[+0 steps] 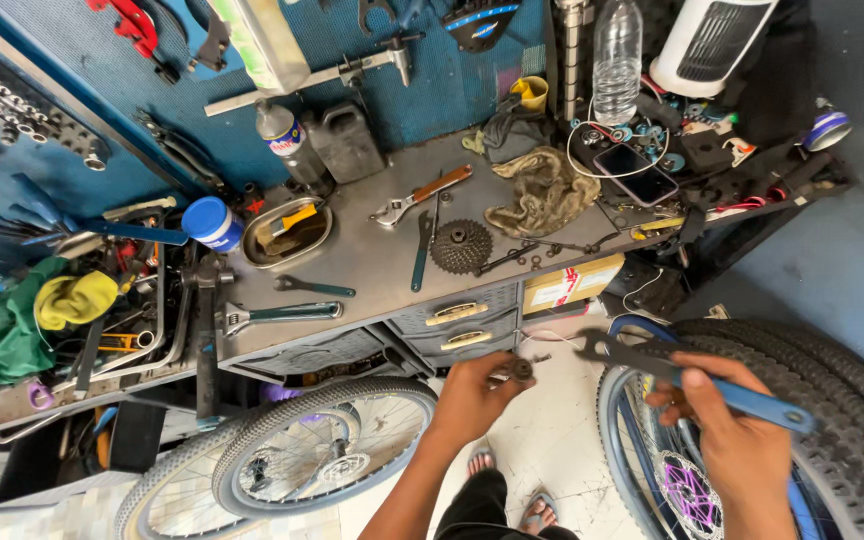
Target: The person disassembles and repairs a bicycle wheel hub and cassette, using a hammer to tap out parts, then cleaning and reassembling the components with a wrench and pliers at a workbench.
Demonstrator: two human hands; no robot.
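Blue-handled wrench [697,378] is gripped by the right hand [742,440], head forward; left hand [472,395] fingers pinch a small round part [522,369] below the bench [372,265], raised for fitting.

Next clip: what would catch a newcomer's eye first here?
The two hands at lower centre: the left hand pinches a small metal part, the right hand holds a blue-handled wrench. Above them, a sprocket cassette sits mid-workbench; bicycle wheels lean below.
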